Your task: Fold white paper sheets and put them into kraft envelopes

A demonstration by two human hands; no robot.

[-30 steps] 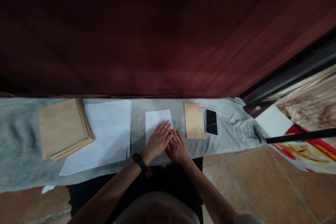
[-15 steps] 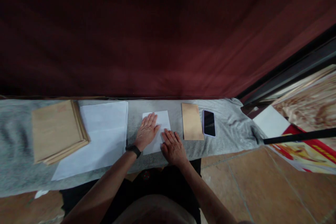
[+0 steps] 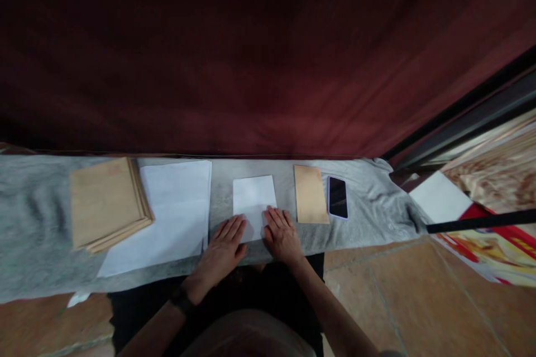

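A white sheet of paper [image 3: 254, 196], apparently folded, lies flat on a grey cloth in front of me. My left hand [image 3: 224, 246] rests at its lower left edge with fingers stretched out. On the lower right part of the paper lies my right hand [image 3: 283, 234], palm down and fingers extended. Neither hand grips anything. A single brown envelope [image 3: 311, 195] lies just to the right of the paper. Over on the left, a stack of brown envelopes [image 3: 106, 201] sits partly on top of large white sheets [image 3: 178, 206].
A phone [image 3: 338, 197] with a light purple case lies right of the single envelope. The grey cloth [image 3: 33, 234] covers the long narrow surface, with a dark red panel [image 3: 268, 95] behind it. Printed packaging [image 3: 494, 248] and a dark bar [image 3: 481, 221] are at the right.
My left hand has slid down towards me, from the upper part of the white paper to its lower left edge. My right hand stays near the lower right. The view has shifted slightly.
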